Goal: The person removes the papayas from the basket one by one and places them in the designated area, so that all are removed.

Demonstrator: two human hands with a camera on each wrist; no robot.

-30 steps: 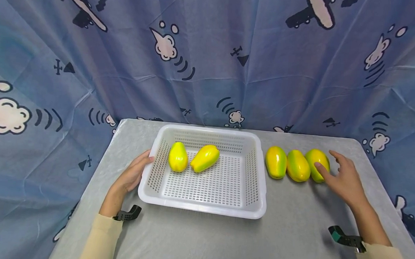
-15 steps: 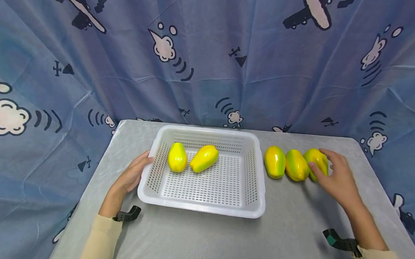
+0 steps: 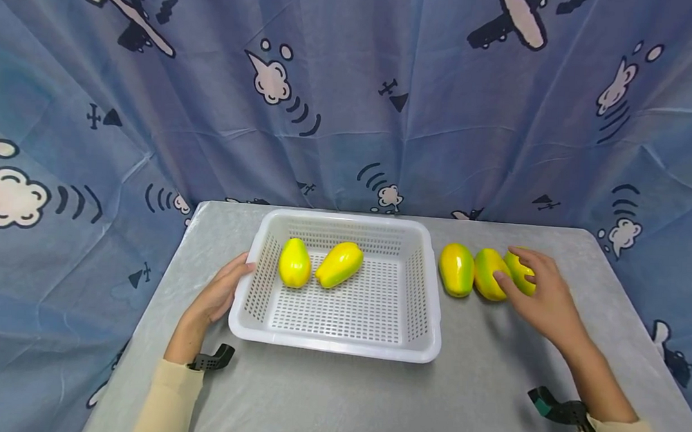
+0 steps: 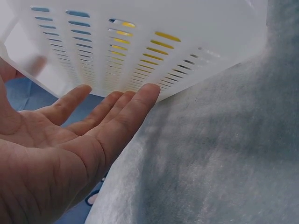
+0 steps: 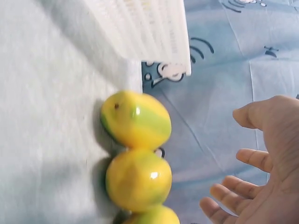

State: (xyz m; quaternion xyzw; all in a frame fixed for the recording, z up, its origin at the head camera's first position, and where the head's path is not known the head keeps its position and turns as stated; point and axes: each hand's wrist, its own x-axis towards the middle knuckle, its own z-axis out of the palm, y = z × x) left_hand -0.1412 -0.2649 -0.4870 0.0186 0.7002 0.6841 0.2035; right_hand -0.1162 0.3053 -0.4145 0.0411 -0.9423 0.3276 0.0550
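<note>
My left hand (image 3: 217, 294) grips the left side of a white perforated basket (image 3: 334, 347). In the left wrist view the straight fingers of that hand (image 4: 84, 149) lie along the basket's outer wall (image 4: 219, 28), the thumb over its rim. Inside are two yellow-green fruits (image 3: 294, 263), one upright in view, one slanted (image 3: 339, 265). Right of the basket, three more fruits (image 3: 456, 270) form a row. My right hand (image 3: 545, 302), fingers spread, hovers over the row's right end and partly hides the rightmost fruit (image 3: 520, 272); in the right wrist view the hand (image 5: 275, 172) appears apart from them.
The basket and fruits stand on a grey cloth-covered table (image 3: 326, 402). Behind its back edge hangs a blue curtain (image 3: 350, 113) printed with planes and clouds. Each wrist wears a black strapped device (image 3: 212, 357).
My right hand has moved left, from beside the rightmost fruit to over it, with the thumb now in front of the middle one. The left hand keeps its grip; basket and fruits stay put.
</note>
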